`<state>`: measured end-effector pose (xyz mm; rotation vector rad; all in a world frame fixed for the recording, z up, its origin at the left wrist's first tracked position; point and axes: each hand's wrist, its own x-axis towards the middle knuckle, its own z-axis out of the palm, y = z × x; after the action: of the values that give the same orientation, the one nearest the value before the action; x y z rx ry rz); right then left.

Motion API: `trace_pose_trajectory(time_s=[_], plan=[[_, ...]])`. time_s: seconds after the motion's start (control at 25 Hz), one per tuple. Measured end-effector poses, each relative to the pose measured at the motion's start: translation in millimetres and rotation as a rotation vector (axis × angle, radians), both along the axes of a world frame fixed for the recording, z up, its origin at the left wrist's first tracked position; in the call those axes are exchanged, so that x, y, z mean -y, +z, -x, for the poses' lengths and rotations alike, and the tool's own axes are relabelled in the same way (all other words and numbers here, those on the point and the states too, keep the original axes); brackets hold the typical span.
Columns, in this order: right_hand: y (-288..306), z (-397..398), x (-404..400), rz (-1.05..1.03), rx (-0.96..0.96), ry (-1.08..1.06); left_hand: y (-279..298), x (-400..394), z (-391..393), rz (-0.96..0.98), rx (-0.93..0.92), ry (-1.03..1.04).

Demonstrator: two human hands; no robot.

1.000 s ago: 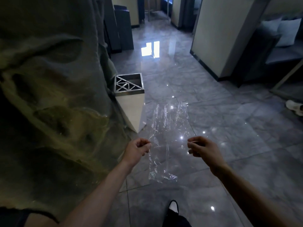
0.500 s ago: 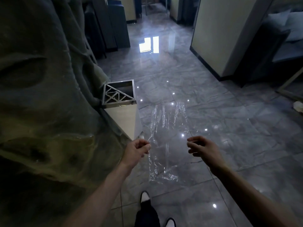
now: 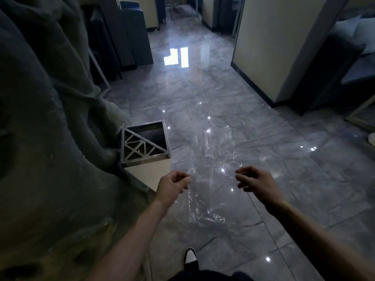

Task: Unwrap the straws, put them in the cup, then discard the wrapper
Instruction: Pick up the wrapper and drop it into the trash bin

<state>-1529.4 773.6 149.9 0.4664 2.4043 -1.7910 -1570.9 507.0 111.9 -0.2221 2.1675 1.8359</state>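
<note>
Both hands pinch a clear plastic wrapper (image 3: 211, 175) by its side edges: the left hand (image 3: 172, 184) with curled fingers closed on the left edge, the right hand (image 3: 256, 182) nipping the right edge. It hangs stretched between them over open floor (image 3: 284, 159). Just left stands a square bin (image 3: 146, 142), its top half open.
</note>
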Motion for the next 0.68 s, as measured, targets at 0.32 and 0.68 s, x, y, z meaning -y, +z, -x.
trace_pose_trajectory(time_s=[0.32, 0.68], plan=[[-5.8, 100.5, -0.7, 0.011, 0.001, -0.037, 8.8, -2.2, 101.4, 0.025, 0.012, -0.047], [-21.5, 254.4, -64.4, 0.049, -0.004, 0.083, 0.0, -60.0, 218.2, 0.031, -0.003, 0.097]])
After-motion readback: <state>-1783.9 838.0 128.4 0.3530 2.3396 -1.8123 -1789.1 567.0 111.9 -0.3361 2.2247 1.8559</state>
